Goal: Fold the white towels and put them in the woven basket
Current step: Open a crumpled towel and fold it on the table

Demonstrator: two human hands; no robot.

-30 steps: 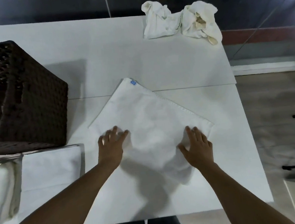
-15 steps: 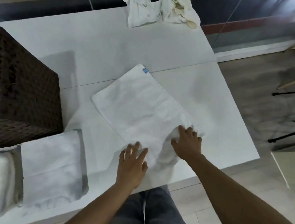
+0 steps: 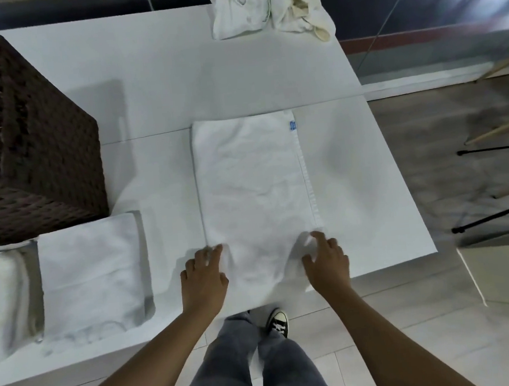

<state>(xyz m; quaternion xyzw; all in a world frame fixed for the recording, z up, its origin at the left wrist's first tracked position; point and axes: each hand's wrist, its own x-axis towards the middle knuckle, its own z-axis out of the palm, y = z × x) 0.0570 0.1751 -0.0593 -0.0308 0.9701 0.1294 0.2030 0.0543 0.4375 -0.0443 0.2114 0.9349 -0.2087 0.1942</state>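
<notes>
A white towel (image 3: 252, 177) with a small blue tag lies flat and lengthwise on the white table (image 3: 160, 78), its near end at the table's front edge. My left hand (image 3: 203, 271) grips the towel's near left corner with curled fingers. My right hand (image 3: 325, 259) grips the near right corner, where the cloth bunches up between thumb and fingers. The dark brown woven basket (image 3: 42, 143) stands at the left of the table, apart from both hands; its inside is hidden.
Two folded white towels (image 3: 90, 268) (image 3: 1, 301) lie side by side in front of the basket. Two crumpled white towels (image 3: 237, 12) (image 3: 298, 7) sit at the far edge. Beyond the table's right edge are floor, stand legs and wooden rods.
The towel has turned from a diagonal lie to straight and lengthwise. Both hands slid back to its near corners by the front edge, and the view tilted down to show my legs.
</notes>
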